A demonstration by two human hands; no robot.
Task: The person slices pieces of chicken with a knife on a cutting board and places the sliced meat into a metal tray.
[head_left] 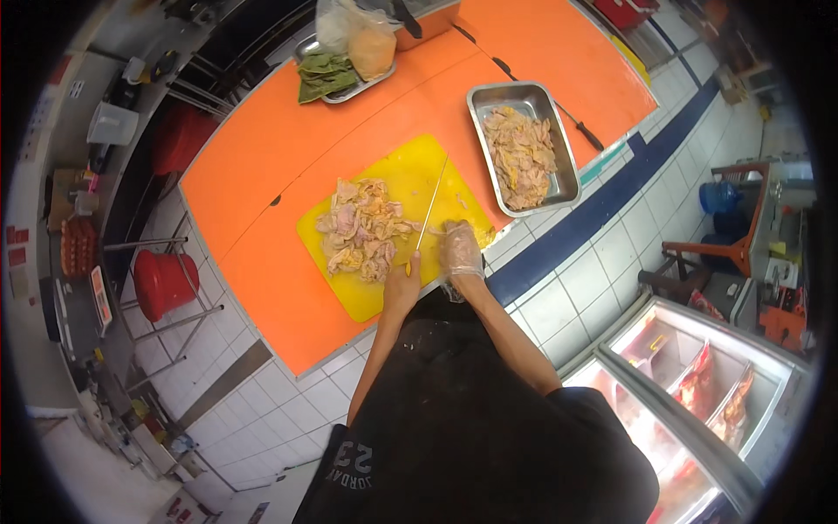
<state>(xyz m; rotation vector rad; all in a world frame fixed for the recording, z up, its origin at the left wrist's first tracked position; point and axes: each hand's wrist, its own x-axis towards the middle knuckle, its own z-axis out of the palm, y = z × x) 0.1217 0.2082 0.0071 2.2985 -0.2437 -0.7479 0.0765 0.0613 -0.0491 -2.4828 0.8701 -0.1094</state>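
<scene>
On a yellow cutting board, my bare left hand grips a long knife by its yellow handle. Its narrow blade points away from me across the board. Pale, yellowish meat pieces lie heaped left of the blade. My right hand, in a clear plastic glove, rests low on the board just right of the knife. A thin meat strip shows between that hand and the blade; whether the fingers hold it is hidden. Beyond, to the right, a steel pan contains more cut meat.
The orange table bears a metal tray with folded green leaves or cloth and plastic bags. A black-handled rod lies beyond the pan. A red stool stands left; a lit display freezer stands lower right.
</scene>
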